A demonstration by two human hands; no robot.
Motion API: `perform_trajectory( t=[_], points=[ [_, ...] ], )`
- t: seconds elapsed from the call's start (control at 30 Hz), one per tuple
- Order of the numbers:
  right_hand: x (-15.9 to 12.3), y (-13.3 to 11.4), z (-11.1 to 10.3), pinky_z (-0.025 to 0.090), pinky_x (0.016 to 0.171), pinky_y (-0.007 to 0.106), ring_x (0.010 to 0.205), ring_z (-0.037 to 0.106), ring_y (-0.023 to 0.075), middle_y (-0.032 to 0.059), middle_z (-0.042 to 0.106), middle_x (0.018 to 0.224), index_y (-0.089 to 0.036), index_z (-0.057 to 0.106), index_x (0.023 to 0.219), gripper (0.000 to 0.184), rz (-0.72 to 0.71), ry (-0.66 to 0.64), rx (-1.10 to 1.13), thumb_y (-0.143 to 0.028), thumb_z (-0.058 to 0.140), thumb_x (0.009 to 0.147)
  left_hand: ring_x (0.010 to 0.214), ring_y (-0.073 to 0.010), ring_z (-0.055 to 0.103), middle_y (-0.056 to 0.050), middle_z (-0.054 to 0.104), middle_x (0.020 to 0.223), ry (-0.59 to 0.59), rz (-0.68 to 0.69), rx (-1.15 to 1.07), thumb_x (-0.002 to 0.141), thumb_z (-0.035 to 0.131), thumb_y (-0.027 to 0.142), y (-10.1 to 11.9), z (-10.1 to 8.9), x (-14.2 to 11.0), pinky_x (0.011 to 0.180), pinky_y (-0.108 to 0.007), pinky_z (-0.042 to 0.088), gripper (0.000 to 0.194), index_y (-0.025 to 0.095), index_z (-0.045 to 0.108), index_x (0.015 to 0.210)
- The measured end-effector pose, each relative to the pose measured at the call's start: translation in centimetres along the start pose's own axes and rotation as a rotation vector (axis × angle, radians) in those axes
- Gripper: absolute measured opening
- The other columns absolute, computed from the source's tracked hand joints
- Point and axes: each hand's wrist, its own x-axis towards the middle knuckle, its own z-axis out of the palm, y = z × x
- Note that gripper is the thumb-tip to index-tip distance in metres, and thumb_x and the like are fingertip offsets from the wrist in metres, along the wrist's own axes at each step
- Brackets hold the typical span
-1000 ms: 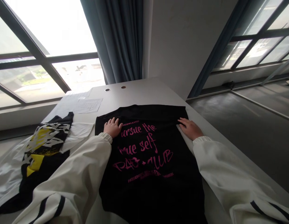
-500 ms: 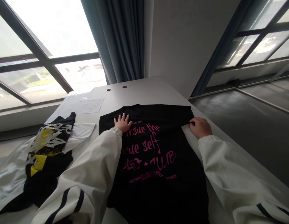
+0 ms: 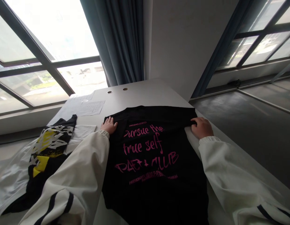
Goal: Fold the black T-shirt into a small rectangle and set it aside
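A black T-shirt [image 3: 154,193] with pink lettering lies spread on the white table [image 3: 156,93], its sleeve end away from me. My left hand [image 3: 109,125] rests on the edge of the left sleeve, fingers stretched out over the cloth and thumb apart. At the opposite side, my right hand [image 3: 202,127] pinches the edge of the right sleeve between thumb and fingers. Part of the left sleeve edge is hidden under my left hand. Some creases cross the small print low on the shirt.
To the left lies a black garment with a yellow and white print [image 3: 45,147], over white cloth [image 3: 85,132]. Papers [image 3: 90,107] lie at the table's far left, near two round holes. Windows and a blue curtain [image 3: 121,40] stand behind.
My left hand has slid left from the shirt's chest to the left sleeve edge, uncovering the top lettering. My right hand stays at the right sleeve, which now lies straighter.
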Motion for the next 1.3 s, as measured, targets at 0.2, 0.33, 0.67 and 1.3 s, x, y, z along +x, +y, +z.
perform_trajectory(
  t=[0.2,0.33,0.67,1.3],
  points=[
    [-0.4,-1.7,0.4,0.036,0.116,0.067,0.132,0.059,0.0363,0.0125,0.067,0.143,-0.024,0.076,0.125,0.045,-0.011,-0.170,0.059,-0.035,0.041,0.100,0.165,-0.0319,0.015,-0.012,0.016,0.178,0.034,-0.099,-0.008,0.103,0.019,0.061,1.1,0.3,1.6,0.129,-0.062,0.022,0.079,0.019,0.026,0.170],
    [-0.5,-1.9,0.3,0.028,0.119,0.073,0.137,0.058,0.0350,0.0117,0.067,0.145,-0.024,0.075,0.127,0.050,0.059,-0.187,0.063,-0.039,0.033,0.106,0.164,-0.0324,0.016,-0.012,0.019,0.178,0.050,-0.109,0.003,0.103,0.018,0.060,1.5,0.0,2.3,0.128,-0.066,0.018,0.078,0.020,0.027,0.170],
    [-1.3,-6.6,-2.4,0.032,0.127,0.060,0.156,0.039,0.0324,0.0077,0.051,0.163,-0.027,0.064,0.147,0.046,-0.425,-0.245,0.195,-0.036,0.047,0.105,0.163,-0.0340,0.021,-0.008,0.027,0.176,0.123,0.430,0.092,0.108,0.035,0.053,7.4,-0.1,-5.7,0.130,-0.063,0.016,0.063,0.030,0.038,0.166],
    [-7.6,-10.0,-4.2,0.028,0.124,0.069,0.159,0.031,0.0394,0.0062,0.034,0.173,-0.040,0.044,0.162,0.066,-0.729,-0.633,0.202,-0.057,0.060,0.100,0.156,-0.0379,0.039,-0.007,0.035,0.173,0.005,0.814,-0.055,0.091,0.074,0.049,-1.8,1.6,-32.9,0.123,-0.063,0.039,0.079,0.042,0.042,0.162]
  ],
)
